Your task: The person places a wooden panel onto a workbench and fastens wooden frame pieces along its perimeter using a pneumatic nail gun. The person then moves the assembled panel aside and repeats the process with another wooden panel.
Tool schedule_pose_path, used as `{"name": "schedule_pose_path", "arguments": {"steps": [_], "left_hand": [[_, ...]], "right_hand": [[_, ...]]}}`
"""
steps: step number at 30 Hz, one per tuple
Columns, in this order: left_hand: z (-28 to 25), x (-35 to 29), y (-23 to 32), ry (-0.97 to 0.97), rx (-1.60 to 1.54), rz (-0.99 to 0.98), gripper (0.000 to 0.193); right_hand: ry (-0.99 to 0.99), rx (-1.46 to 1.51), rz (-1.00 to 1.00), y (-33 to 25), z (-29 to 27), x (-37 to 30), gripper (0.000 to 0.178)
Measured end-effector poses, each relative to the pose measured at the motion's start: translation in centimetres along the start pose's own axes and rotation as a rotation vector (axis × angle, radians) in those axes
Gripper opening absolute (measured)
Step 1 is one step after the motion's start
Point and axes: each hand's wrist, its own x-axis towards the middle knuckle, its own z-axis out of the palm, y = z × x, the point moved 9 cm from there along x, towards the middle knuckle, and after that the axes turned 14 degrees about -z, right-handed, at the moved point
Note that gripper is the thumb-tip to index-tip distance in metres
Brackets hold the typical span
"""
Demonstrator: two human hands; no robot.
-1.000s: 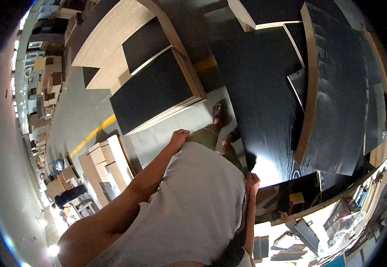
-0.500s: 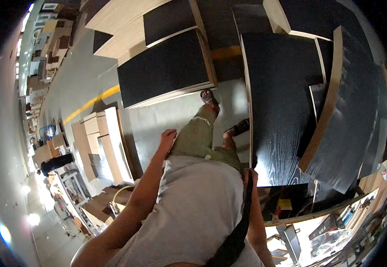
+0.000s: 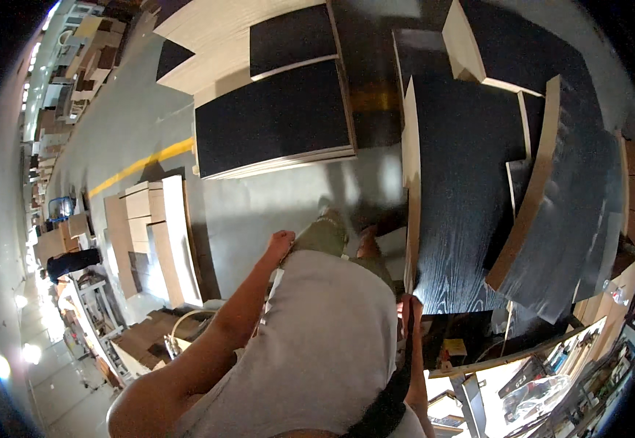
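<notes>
Black panel [image 3: 452, 248] lay on the person's right, its near corner just beside the right hand [image 3: 411, 308]. Over the last second its white glare had shrunk, and a black strap [image 3: 389, 390] had come to run up to that hand; from my remote post, panel contact went unconfirmed. Right grip: obscured, couldn't tell. Left hand [image 3: 281, 241]: fingers curled, contents unclear. Pale lettering marked a dark item [image 3: 518, 378], lower right.
</notes>
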Motion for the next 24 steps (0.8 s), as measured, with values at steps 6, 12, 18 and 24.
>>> {"name": "schedule_pose_path", "arguments": {"steps": [6, 12, 18, 24], "left_hand": [[-0.6, 2.7, 0.8, -0.139, -0.015, -0.128, 0.040], [-5.2, -1.1, 3.5, -0.106, -0.059, 0.325, 0.030], [-15.2, 4.4, -10.8, 0.209, 0.010, 0.064, 0.031], [-17.3, 6.8, -21.7, 0.202, -0.232, 0.047, 0.027]], "right_hand": [[0.277, -0.686, -0.557, -3.0, 4.5, -2.4, 0.051], [0.166, -0.802, -0.450, -3.1, 14.6, -6.4, 0.038], [0.347, -1.230, -0.255, -8.4, 22.8, -9.4, 0.038], [0.327, -0.919, -0.397, -8.7, 26.2, -11.6, 0.034]]}}
